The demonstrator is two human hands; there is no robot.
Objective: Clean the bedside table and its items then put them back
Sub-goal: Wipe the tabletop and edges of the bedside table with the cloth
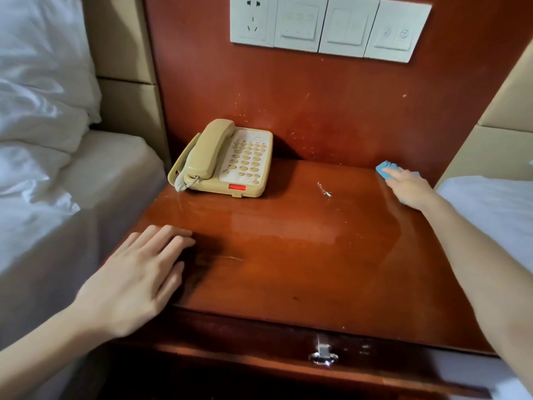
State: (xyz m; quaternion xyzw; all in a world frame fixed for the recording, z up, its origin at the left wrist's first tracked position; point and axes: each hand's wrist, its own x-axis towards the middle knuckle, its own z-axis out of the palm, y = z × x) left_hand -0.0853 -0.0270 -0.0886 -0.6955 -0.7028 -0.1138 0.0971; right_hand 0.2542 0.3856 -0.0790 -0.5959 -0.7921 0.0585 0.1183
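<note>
Warm dim light; sheen on bedside table (288, 241); telephone (227, 160) shadow falls right; edges curve.

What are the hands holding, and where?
Nothing is gripped. The right hand presses flat on the blue cloth; the left hand rests on the table.

Most of the blue cloth (383, 168) lies hidden under the right hand (409, 187); only a corner past the fingertips and a sliver near the wrist show (its full shape cannot be told). The labels on the keys of the telephone (225, 160) are too small to read. The wall switch panel (328, 24) is cut off by the top edge, and its markings are faint. Below the counter (288, 255), the drawer (230, 350) is cut off by the bottom edge, and its metal handle (323, 355) is blurred. Both forearms run out of the picture, the left at the lower left corner, the right at the right edge.
</note>
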